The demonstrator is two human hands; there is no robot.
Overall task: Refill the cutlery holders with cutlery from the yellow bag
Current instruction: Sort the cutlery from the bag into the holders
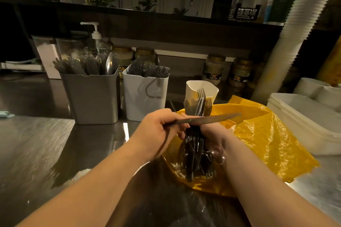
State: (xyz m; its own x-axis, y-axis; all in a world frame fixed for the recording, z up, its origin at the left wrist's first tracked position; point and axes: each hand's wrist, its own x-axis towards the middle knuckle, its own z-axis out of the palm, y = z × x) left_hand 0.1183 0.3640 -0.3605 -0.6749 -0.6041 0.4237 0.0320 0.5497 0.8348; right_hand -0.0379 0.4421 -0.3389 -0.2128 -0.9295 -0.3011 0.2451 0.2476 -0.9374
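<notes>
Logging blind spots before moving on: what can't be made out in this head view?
Head view only:
Right hand: fingers hidden behind the cutlery bundle it grips and the left hand holding a knife.
Yellow bag: remaining contents hidden by the bundle and folds.
White cup: inside hidden by its wall.
Jars: labels too small, dark.

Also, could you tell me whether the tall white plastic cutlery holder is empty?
No, the tall white plastic cutlery holder is packed with metal forks standing above its rim.
</notes>
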